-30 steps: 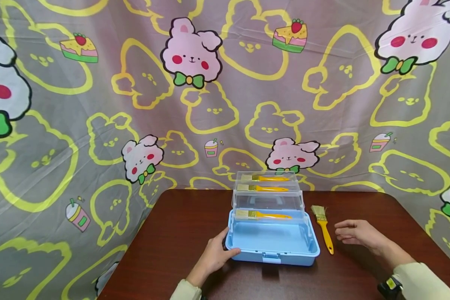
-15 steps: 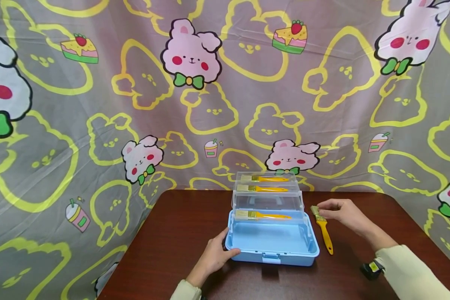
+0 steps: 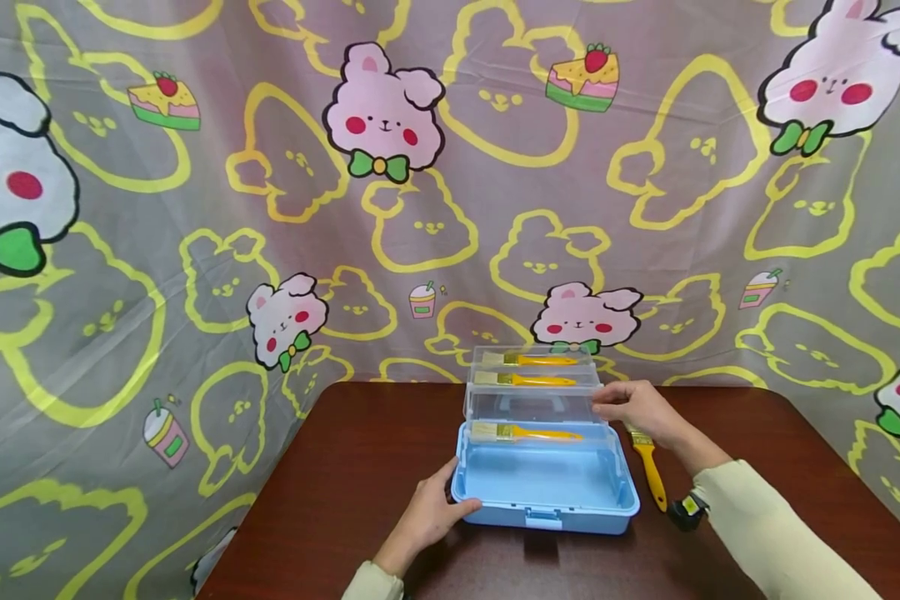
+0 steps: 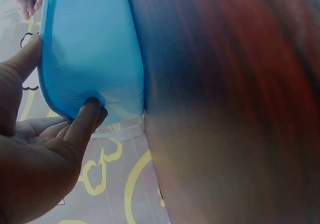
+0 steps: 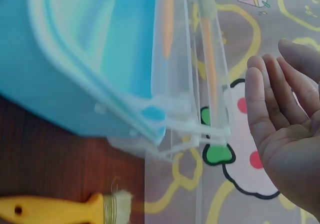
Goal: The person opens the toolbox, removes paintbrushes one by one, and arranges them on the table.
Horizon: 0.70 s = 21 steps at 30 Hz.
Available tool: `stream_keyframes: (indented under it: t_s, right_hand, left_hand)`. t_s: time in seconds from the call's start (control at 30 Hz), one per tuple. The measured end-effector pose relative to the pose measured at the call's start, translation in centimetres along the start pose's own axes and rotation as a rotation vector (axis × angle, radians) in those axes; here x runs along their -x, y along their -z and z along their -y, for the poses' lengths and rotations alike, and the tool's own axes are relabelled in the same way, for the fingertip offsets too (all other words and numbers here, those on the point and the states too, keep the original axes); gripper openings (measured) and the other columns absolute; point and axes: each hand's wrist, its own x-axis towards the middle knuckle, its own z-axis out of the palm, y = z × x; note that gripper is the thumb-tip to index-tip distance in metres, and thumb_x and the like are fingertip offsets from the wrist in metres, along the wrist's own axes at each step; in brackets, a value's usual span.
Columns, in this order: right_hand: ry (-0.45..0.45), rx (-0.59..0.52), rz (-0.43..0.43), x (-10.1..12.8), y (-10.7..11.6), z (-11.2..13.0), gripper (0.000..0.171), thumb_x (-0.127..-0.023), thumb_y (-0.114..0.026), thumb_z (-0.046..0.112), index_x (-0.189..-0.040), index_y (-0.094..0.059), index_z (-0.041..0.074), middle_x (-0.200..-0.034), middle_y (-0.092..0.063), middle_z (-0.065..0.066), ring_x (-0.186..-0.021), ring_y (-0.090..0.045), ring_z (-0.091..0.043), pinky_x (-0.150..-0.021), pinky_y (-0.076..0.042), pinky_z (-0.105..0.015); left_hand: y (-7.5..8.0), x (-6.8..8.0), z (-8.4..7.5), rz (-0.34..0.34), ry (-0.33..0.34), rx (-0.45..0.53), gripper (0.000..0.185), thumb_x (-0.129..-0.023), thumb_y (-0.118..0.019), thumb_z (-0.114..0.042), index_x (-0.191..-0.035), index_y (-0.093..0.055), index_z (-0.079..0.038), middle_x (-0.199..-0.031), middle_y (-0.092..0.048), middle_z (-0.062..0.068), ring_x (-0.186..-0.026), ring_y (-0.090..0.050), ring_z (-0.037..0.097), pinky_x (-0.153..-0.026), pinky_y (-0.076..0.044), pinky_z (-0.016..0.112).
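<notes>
A light blue plastic toolbox (image 3: 543, 518) stands on the table with its lid back and its clear tiered trays (image 3: 532, 407) raised behind the base. My left hand (image 3: 429, 508) grips its left front corner, thumb at the front and fingers along the side; the left wrist view shows those fingers on the blue wall (image 4: 90, 44). Beside the right end of the trays, my right hand (image 3: 641, 408) holds nothing, its fingers loosely bent in the right wrist view. Three yellow-handled paintbrushes (image 3: 543, 433) lie in the trays. Partly behind my right hand is another paintbrush (image 3: 648, 471).
The dark reddish-brown table (image 3: 360, 442) reaches back to a hanging cloth (image 3: 390, 225) printed with cartoon rabbits. On the toolbox's front is a latch (image 3: 543, 521).
My right hand has moved left and away, passing over the bristle end of the loose paintbrush to the trays' right side. The left hand keeps its hold on the toolbox.
</notes>
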Motion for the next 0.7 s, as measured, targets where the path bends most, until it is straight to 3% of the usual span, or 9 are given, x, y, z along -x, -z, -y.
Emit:
stream_keyframes:
  t_s: [0.23,0.43,0.7]
  right_hand:
    - [-0.011,-0.060,-0.004,-1.4,-1.8,0.7,0.035,-0.087,-0.070,0.027,-0.111,-0.068,0.001,-0.105,-0.064,-0.014,-0.091,-0.062,-0.037,-0.081,-0.052,-0.044]
    - [-0.016,-0.046,0.027,-2.1,-3.0,0.6,0.031,-0.089,-0.068,0.022,-0.112,-0.068,0.001,-0.107,-0.065,-0.014,-0.089,-0.064,-0.030,-0.080,-0.053,-0.042]
    - [0.007,-0.038,0.069,-2.6,-4.0,0.0,0.025,-0.086,-0.071,0.018,-0.105,-0.071,0.002,-0.096,-0.068,-0.008,-0.085,-0.064,-0.025,-0.077,-0.053,-0.040]
  left_hand:
    - [0.0,0.0,0.2,-0.005,-0.007,0.010,0.082,-0.081,-0.076,-0.034,-0.145,-0.036,-0.002,-0.137,-0.049,0.016,-0.122,-0.048,0.028,-0.098,-0.038,0.051]
    - [0.0,0.0,0.3,0.000,-0.002,0.007,0.083,-0.081,-0.076,-0.035,-0.145,-0.035,-0.001,-0.138,-0.048,0.017,-0.123,-0.047,0.027,-0.098,-0.038,0.051]
    - [-0.2,0.0,0.3,0.002,-0.004,0.000,0.084,-0.081,-0.075,-0.037,-0.145,-0.035,-0.001,-0.138,-0.048,0.017,-0.123,-0.047,0.027,-0.098,-0.039,0.050]
